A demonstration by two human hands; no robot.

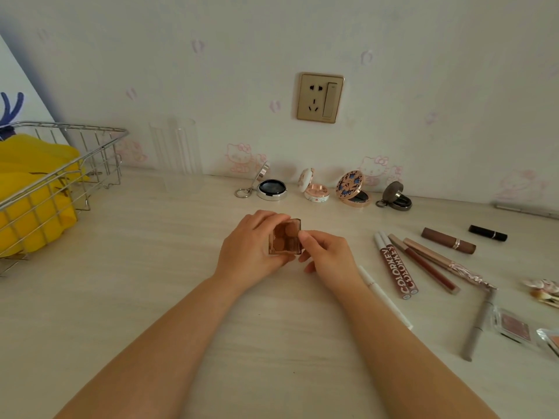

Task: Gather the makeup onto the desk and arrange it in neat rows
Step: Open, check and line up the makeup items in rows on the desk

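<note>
Two bare forearms rise from the bottom edge of the frame and meet at its centre over the pale desk [151, 267]. There the left hand [248, 246] curls around a small square brown palette [285, 236], fingers over its top and left side, while the right hand [328, 252] pinches the palette's right edge between thumb and forefinger; the case sits just above or on the desk surface, which one I cannot tell.

At lower right lie a grey pencil [479, 325], two clear blush cases [514, 326] and a white pen [384, 297] beside the right wrist. Further up on the right, two lip glosses [396, 266] lie touching side by side, with two slim lip pencils [429, 261] slanting next to them, then a brown lipstick [448, 240] and a black lipstick [487, 232].

At centre, near the wall, four open round compacts [317, 190] stand in a row. At left, a wire basket [75, 152] holds a yellow item [33, 189]. A clear glass [177, 146] stands against the wall, and a gold socket [320, 97] is mounted above.
</note>
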